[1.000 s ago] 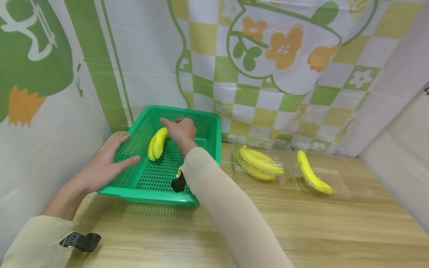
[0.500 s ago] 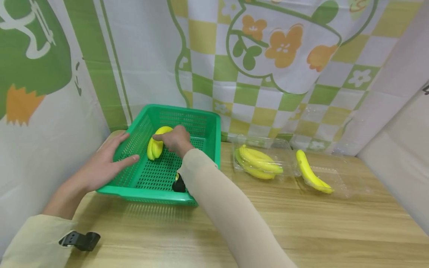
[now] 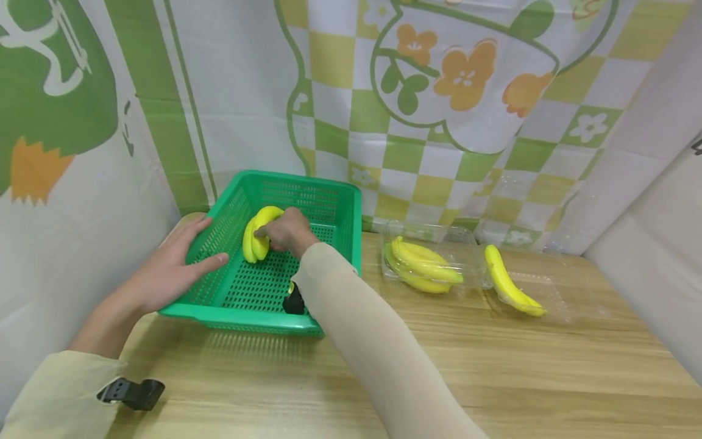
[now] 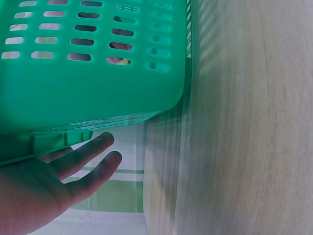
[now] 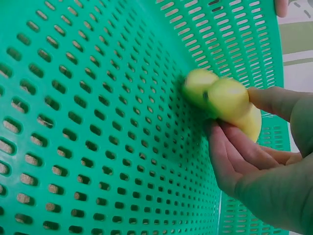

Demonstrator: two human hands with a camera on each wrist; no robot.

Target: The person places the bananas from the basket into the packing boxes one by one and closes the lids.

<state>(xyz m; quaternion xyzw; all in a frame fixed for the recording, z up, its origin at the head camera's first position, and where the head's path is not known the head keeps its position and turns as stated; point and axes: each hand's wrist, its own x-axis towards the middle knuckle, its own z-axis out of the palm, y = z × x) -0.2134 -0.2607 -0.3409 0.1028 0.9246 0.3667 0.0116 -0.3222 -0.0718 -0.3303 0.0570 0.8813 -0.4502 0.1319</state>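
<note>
Inside the green perforated basket (image 3: 258,320), two yellow bananas (image 3: 253,241) lie side by side by its left wall. My right hand (image 3: 287,230) reaches in from the right and holds the nearer one, a banana (image 5: 229,98), between the thumb on one side and the fingers on the other. In the right wrist view, the tips of both bananas sit close to the basket floor. My left hand (image 3: 172,268) rests over the basket's left rim, thumb pointing inward. Its fingers (image 4: 93,171) stretch loosely outside the wall in the left wrist view.
Right of the basket stands a clear plastic clamshell box (image 3: 466,244) holding several bananas (image 3: 422,266). Another banana (image 3: 512,283) lies in its opened lid. A patterned curtain (image 3: 428,152) hangs behind the wooden table (image 3: 493,378).
My right hand has come down from above the basket's far part onto the bananas and taken hold of one. The bananas have shifted very slightly. My left hand stays at the rim.
</note>
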